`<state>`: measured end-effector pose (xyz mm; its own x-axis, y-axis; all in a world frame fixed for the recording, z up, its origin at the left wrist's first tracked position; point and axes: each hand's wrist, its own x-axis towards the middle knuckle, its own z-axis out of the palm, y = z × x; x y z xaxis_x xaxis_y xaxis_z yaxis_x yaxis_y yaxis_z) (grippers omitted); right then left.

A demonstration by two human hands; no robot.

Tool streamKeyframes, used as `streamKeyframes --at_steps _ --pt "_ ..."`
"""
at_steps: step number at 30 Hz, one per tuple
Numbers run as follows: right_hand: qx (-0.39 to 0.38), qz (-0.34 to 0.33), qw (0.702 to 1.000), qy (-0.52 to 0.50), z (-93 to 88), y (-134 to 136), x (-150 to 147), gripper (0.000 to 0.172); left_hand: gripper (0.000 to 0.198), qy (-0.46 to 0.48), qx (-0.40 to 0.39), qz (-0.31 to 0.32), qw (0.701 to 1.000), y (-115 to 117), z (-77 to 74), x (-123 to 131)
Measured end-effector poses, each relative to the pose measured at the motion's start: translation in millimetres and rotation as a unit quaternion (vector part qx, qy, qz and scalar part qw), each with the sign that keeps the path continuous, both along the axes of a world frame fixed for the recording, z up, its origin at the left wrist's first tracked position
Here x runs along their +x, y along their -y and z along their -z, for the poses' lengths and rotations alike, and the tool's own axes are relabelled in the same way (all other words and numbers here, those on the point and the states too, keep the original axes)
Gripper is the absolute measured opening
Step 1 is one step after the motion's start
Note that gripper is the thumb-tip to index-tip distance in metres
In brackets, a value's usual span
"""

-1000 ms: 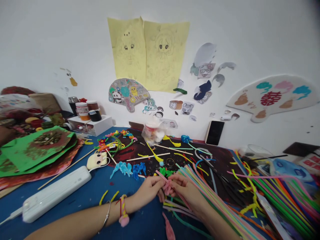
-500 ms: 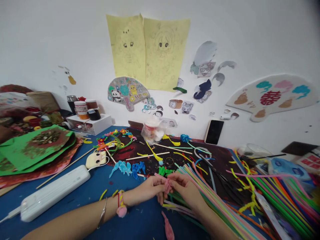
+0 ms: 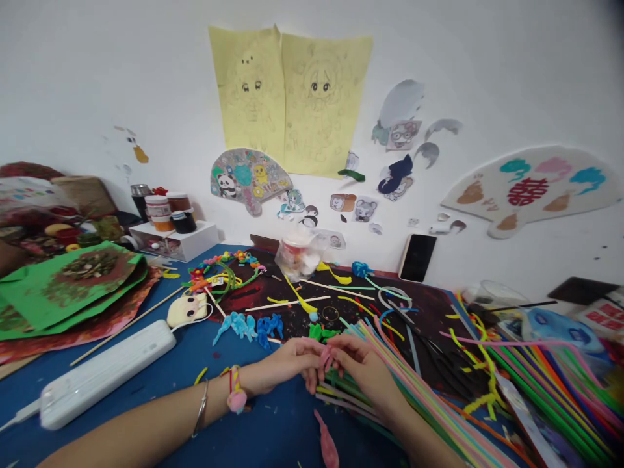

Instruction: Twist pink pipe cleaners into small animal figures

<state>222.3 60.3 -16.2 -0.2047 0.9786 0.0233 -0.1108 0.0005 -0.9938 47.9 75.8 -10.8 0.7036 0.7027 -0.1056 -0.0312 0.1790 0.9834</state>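
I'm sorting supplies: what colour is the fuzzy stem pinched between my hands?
Pink. The fuzzy stem between left hand and right hand shows best in the head view.

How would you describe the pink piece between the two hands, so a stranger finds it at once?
Look at the blue table, front centre, where the left hand and right hand meet. Together they pinch a pink piece. Unlike the long straight stems fanned out to its right, it is short and held off the table.
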Motion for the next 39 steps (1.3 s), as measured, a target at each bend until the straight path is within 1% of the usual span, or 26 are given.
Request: streamKeyframes --at_steps 3,5,12,18,23,27,31,34,39 --pt "-0.004 0.001 1.0 0.003 0.5 0 1 0.026 0.024 0.009 -0.006 -0.017 1.0 0 1.7 1" --pt "-0.007 0.002 1.0 0.0 0.3 0 0 0.026 0.025 0.015 -0.012 -0.014 1.0 0 1.7 1" --pt "-0.012 -0.002 1.0 -0.004 -4.4 2 -3 0.027 0.011 0.019 -0.02 0.02 0.999 1 -4.1 -2" --pt "-0.014 -0.008 1.0 0.006 -8.0 5 -4 0.028 0.005 0.004 -0.013 0.007 1.0 0 0.4 -1" --pt "-0.025 -0.006 1.0 0.013 -9.2 6 -6 0.032 0.009 0.014 0.008 0.003 1.0 1 3.5 1" --pt "-0.029 0.002 0.999 0.017 -9.4 5 -4 0.032 0.013 0.029 0.015 0.011 0.999 2 -0.7 0" --pt "-0.033 0.011 0.999 0.0 -6.4 3 0 0.034 0.018 0.033 0.004 -0.003 0.999 1 -4.3 -3" --pt "-0.042 0.01 0.999 -0.021 -4.2 1 2 0.035 0.018 0.026 0.007 -0.005 1.0 1 -1.8 -4" --pt "-0.053 0.017 0.998 -0.019 -6.6 1 1 0.037 0.021 0.012 0.033 -0.016 0.999 0 6.5 -1"
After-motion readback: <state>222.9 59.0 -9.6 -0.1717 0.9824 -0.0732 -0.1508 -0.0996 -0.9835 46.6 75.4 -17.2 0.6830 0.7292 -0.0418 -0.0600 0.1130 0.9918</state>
